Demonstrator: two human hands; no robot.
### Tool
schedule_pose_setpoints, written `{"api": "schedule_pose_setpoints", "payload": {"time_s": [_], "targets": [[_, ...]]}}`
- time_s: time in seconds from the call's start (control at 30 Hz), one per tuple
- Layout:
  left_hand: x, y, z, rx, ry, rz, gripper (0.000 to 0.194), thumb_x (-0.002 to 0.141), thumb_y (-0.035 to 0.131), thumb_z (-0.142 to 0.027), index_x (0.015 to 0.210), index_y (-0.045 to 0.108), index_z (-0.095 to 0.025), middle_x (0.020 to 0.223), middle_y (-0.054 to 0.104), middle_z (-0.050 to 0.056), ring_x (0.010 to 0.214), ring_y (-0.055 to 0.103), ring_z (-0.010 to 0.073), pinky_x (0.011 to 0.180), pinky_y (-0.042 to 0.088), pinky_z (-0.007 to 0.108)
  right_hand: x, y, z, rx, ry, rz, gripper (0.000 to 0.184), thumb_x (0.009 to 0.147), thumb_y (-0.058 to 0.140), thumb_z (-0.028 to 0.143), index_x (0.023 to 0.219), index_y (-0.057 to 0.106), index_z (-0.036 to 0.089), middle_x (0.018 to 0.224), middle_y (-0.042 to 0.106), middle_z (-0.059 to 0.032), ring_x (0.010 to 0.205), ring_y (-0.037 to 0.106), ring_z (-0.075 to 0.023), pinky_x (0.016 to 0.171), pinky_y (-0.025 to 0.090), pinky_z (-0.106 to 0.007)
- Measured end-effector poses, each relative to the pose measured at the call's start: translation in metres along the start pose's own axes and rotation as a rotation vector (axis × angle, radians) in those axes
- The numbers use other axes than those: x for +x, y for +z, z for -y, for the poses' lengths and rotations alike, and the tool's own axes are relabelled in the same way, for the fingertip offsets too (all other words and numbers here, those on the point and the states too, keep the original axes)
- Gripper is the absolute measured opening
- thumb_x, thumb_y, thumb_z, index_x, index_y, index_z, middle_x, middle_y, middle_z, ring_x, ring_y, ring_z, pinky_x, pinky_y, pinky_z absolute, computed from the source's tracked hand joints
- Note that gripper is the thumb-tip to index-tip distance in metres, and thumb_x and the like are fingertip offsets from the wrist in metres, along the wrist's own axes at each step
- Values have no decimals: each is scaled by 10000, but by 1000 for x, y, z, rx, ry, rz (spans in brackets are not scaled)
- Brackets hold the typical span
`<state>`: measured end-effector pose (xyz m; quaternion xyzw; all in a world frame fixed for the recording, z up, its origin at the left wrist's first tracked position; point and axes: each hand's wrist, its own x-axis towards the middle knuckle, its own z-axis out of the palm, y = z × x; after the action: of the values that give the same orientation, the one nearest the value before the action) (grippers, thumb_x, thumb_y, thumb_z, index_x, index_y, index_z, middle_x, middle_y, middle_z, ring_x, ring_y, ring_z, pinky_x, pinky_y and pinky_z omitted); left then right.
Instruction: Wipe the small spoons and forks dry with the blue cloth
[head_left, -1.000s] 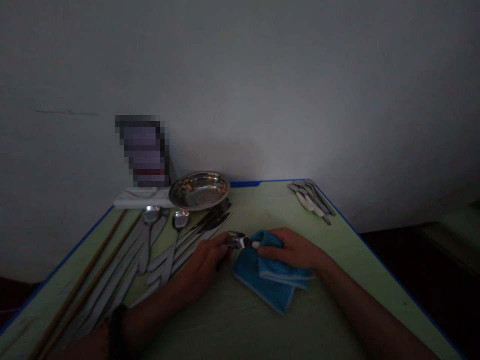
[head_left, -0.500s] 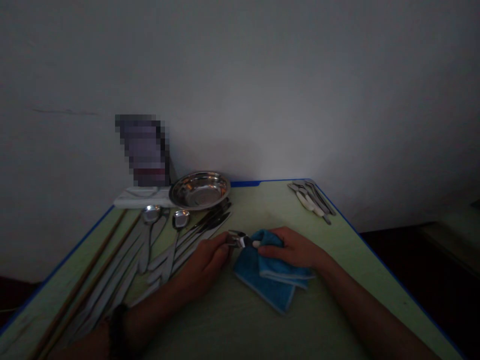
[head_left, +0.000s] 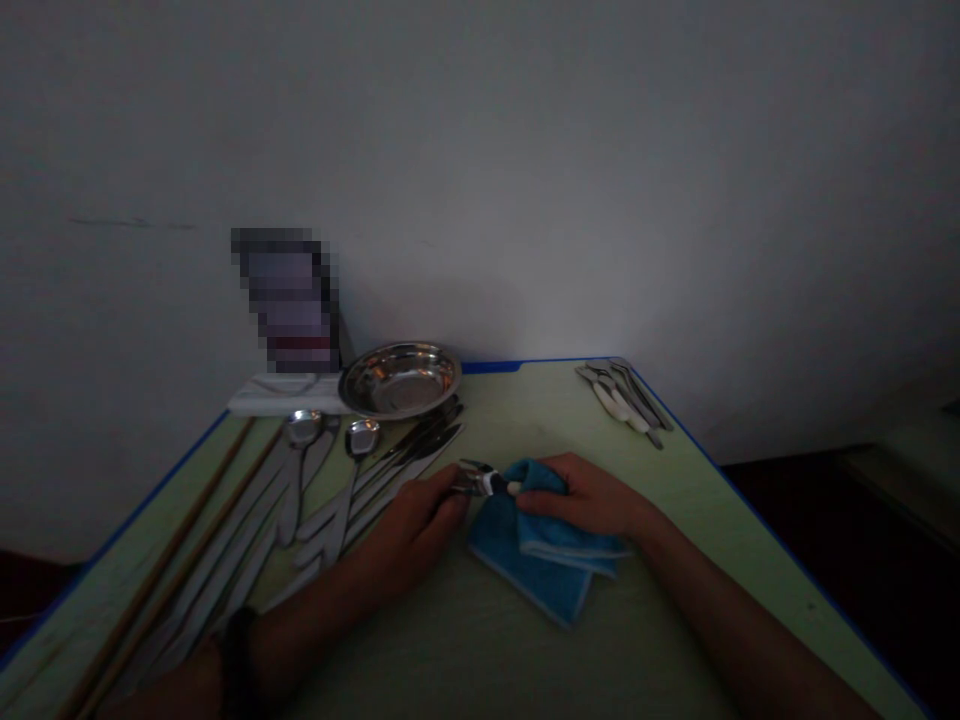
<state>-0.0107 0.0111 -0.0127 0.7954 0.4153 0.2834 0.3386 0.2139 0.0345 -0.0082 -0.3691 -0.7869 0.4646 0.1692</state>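
Fork [head_left: 491, 483], tines [head_left: 477, 467] at left hand [head_left: 426, 518], cloth [head_left: 536, 568] around handle [head_left: 513, 488]

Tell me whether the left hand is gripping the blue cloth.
No, the right hand grips the blue cloth, while the left hand is at the head of the fork.

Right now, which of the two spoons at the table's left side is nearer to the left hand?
The right spoon, its head just before the metal bowl. The other spoon lies farther left, so farther from the left hand.
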Motion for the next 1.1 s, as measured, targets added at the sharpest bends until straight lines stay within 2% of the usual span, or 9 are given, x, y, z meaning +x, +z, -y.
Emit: {"api": "schedule_pose_setpoints", "payload": {"time_s": [0.13, 0.43, 0.57, 0.7, 0.8, 0.97, 1.1], "targets": [[0, 0, 1, -6, -4, 9, 195, 868, 339, -200, 856, 534, -191, 721, 589, -26, 655, 540, 151, 614, 400, 232, 0, 0, 0, -6, 10, -8, 300, 787, 485, 445, 718, 499, 153, 579, 420, 43, 529, 395, -65, 479, 326, -185], [-2, 0, -1, 0, -7, 8, 188, 874, 343, -234, 859, 526, -194, 765, 600, -17, 696, 546, 163, 634, 405, 244, 1, 0, 0, -16, -10, 2, 307, 789, 477, 452, 708, 488, 156, 575, 417, 45, 518, 392, -64, 476, 329, -187], [-2, -1, -1, -12, 14, 8, 190, 881, 333, -199, 885, 523, -197, 787, 597, -23, 722, 553, 156, 651, 403, 234, 1, 0, -1, -23, -16, -6, 311, 785, 483, 453, 696, 486, 155, 566, 413, 47, 514, 391, -63, 470, 324, -183], [-1, -2, -4, 77, 5, 33, 249, 913, 282, -233, 824, 509, -184, 743, 593, -17, 675, 557, 141, 614, 405, 220, 0, 0, 1, -56, -9, 2, 315, 793, 467, 458, 712, 496, 155, 569, 418, 45, 513, 395, -63, 472, 325, -182], [1, 0, -7, 209, -40, 43, 320, 929, 235, -266, 781, 506, -180, 654, 574, -16, 578, 545, 129, 542, 392, 213, -1, 2, 5, -210, -20, -19, 314, 797, 458, 459, 729, 512, 157, 576, 460, 34, 519, 419, -71, 494, 323, -192], [0, 9, -5, 322, -9, 123, 279, 895, 327, -288, 773, 552, -177, 589, 562, -7, 502, 540, 138, 505, 371, 229, -4, 12, 16, -617, -55, -66, 324, 830, 387, 451, 784, 534, 165, 643, 556, -24, 590, 477, -119, 562, 306, -243], [-1, 11, -3, 347, 9, 134, 291, 900, 314, -295, 784, 556, -182, 605, 572, 1, 531, 552, 152, 529, 371, 244, -5, 16, 18, -689, -44, -59, 369, 842, 336, 478, 821, 534, 167, 668, 582, -44, 602, 495, -138, 565, 301, -258]]}}
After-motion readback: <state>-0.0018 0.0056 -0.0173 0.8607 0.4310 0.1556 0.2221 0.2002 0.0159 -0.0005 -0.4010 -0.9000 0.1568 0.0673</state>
